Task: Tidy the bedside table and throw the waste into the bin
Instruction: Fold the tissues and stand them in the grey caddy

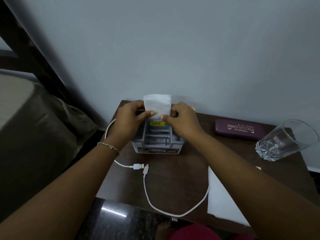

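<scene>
**Tissue held over the grey box**

Tissue (157,105), white and folded, stands upright above the back of a grey plastic box (156,141), near the back-left corner of the bedside table (173,179). The left hand (131,116) pinches its left side between thumb and fingers. The right hand (181,120) pinches its lower right side the same way. A yellow sticker (156,123) shows on the box just below the thumbs.

A white USB cable (147,189) loops across the front of the table, its two plugs lying close together just in front of the box. A purple spectacle case (239,129) lies along the back edge. A glass tumbler (285,141) sits near the right edge, and a white sheet of paper (221,196) reaches the front edge toward the right corner.
</scene>
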A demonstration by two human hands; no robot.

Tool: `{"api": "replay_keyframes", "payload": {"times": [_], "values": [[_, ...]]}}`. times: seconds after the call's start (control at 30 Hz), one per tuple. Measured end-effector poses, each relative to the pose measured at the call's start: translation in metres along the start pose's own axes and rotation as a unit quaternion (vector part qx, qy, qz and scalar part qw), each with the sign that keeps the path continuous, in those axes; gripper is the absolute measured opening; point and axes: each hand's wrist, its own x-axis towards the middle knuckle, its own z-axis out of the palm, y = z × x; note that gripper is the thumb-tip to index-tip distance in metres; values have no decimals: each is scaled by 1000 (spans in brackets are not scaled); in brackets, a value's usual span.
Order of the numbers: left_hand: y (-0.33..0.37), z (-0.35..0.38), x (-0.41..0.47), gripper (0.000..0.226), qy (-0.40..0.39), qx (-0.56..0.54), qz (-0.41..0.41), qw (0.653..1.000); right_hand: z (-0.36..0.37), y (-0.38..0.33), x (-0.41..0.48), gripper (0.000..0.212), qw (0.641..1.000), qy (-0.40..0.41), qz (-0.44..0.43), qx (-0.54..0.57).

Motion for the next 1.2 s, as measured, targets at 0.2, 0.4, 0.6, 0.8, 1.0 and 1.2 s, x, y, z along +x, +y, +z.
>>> {"api": "replay_keyframes", "payload": {"times": [0.2, 0.4, 0.6, 0.8, 1.0, 1.2], "values": [[3, 6, -8, 23, 37, 18, 13, 999, 5, 4, -4, 26, 999, 32, -11, 12], [4, 2, -6, 17, 42, 39, 15, 998, 8, 7, -4, 34, 998, 42, -2, 36], [4, 3, -8, 18, 30, 59, 10, 998, 6, 3, -7, 37, 999, 45, 5, 29], [4, 2, -8, 22, 38, 48, -14, 998, -3, -5, -12, 17, 997, 34, 16, 63], [38, -15, -50, 28, 166, 85, 57, 981, -88, 7, -88, 23, 973, 166, 28, 159], [95, 62, -142, 22, -148, 48, 159, 975, -127, 106, -204, 14, 957, 196, 191, 92]]}}
